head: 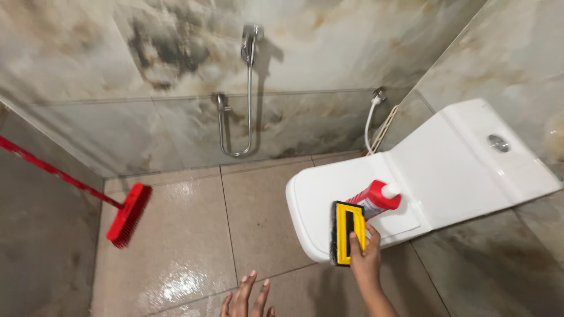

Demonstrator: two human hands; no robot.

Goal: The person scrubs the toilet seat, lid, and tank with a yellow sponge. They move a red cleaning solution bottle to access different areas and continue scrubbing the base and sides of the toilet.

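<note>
While the right hand (365, 253) grips a yellow brush (346, 233) against the toilet lid (329, 188) beside a red bottle (376, 200), the left hand (247, 298) hangs empty, fingers spread.

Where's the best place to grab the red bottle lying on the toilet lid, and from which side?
Grip the red bottle around its mid-body, coming from above. It lies on its side on the closed toilet lid, white cap to the right; the yellow brush crowds its lower end.

Right hand (365, 255) fingers curled gripping, left hand (247, 299) fingers spread
</note>
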